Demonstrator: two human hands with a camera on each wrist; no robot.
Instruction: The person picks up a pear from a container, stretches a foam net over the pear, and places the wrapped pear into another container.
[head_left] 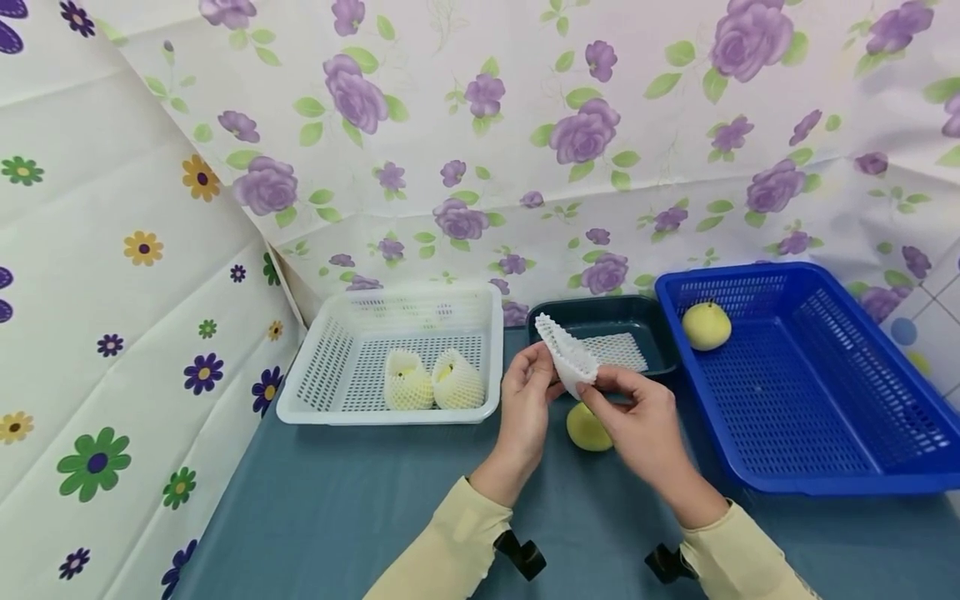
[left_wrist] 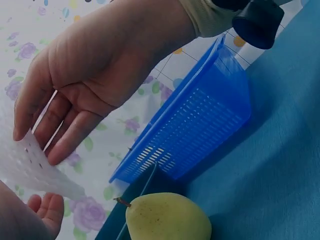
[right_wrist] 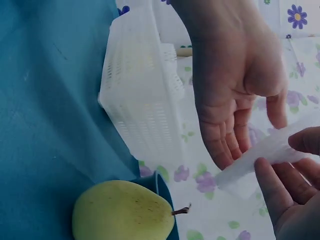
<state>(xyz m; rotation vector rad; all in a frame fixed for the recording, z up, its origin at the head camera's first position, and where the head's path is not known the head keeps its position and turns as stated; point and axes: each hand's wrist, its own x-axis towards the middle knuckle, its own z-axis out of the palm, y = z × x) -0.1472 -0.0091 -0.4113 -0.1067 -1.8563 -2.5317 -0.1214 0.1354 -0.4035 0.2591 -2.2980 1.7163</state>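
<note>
A white foam net sleeve (head_left: 567, 354) is held up between both hands above the table. My left hand (head_left: 525, 404) pinches its left side, thumb and fingers on the mesh. At the sleeve's lower right end, my right hand (head_left: 645, 421) pinches the edge between thumb and fingers. Below the hands a bare yellow-green pear (head_left: 588, 429) rests on the table, partly hidden by the right hand; its brown stem shows in both wrist views. The sleeve (right_wrist: 250, 165) looks flattened and narrow in the right wrist view.
At left a white basket (head_left: 390, 417) holds two pears (head_left: 408, 382) in foam nets. Behind the hands, a dark green tray (head_left: 652, 317) contains foam netting (head_left: 618, 350). On the right stands a blue basket (head_left: 810, 425) with one bare pear (head_left: 707, 326). A floral sheet hangs behind.
</note>
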